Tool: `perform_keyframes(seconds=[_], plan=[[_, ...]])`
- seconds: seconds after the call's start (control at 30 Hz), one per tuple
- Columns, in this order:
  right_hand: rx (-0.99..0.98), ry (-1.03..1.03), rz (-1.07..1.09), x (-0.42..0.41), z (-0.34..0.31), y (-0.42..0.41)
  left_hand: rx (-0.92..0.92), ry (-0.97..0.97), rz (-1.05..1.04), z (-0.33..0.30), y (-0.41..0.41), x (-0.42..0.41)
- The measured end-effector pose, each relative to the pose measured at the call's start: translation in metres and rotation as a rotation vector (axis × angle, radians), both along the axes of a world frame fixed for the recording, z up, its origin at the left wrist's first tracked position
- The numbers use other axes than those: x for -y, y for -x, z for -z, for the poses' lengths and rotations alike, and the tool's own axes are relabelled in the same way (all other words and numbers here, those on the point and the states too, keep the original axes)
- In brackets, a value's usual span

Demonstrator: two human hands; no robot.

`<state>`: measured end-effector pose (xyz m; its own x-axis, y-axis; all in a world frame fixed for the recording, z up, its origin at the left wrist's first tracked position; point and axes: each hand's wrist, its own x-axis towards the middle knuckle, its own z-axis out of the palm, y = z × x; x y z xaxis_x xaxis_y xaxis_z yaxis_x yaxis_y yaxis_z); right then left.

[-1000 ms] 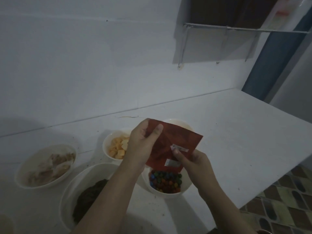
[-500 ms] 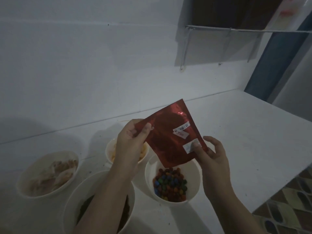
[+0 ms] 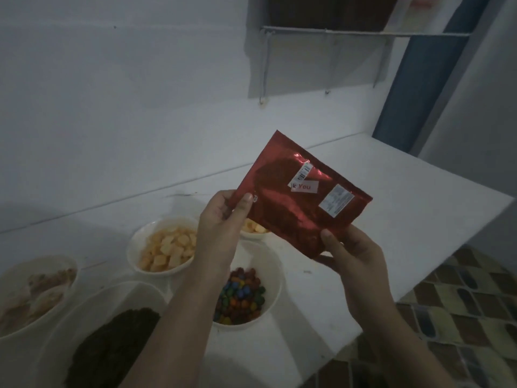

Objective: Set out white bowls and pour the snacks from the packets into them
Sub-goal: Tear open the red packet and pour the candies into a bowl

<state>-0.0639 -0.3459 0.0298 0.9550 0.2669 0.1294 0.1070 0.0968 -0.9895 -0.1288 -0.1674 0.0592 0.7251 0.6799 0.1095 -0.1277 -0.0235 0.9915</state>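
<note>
Head view: red packet (image 3: 296,197) held flat in the air above the candy bowl (image 3: 272,275), left hand (image 3: 223,219) pinching one corner, right hand (image 3: 352,261) gripping the lower edge. Risk: any leftover pieces could drop onto the counter (image 3: 391,197) if it tilts away from the bowl.

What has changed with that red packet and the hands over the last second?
The red packet was lifted from just above the bowl of coloured candies and turned flat. The left hand still pinches its corner; the right hand, which briefly opened, grips the lower edge again. The bowls stayed put.
</note>
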Motion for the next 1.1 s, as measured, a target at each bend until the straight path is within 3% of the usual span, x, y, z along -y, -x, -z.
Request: perform_keyframes(seconds=[0.23, 0.6, 0.87, 1.1], plan=[[0.069, -0.016, 0.163, 0.109, -0.008, -0.032, -0.073, 0.019, 0.203, -0.005, -0.074, 0.094], [-0.054, 0.006, 0.490, 0.319, 0.042, -0.071, -0.291, -0.019, 0.561, 0.053, -0.163, 0.294], [-0.340, 0.138, 0.706, 0.423, 0.144, -0.085, -0.560, -0.103, 0.805, 0.143, -0.197, 0.395], [-0.648, 0.425, 0.663, 0.459, 0.292, -0.092, -0.747, -0.168, 0.914, 0.217, -0.213, 0.424]])
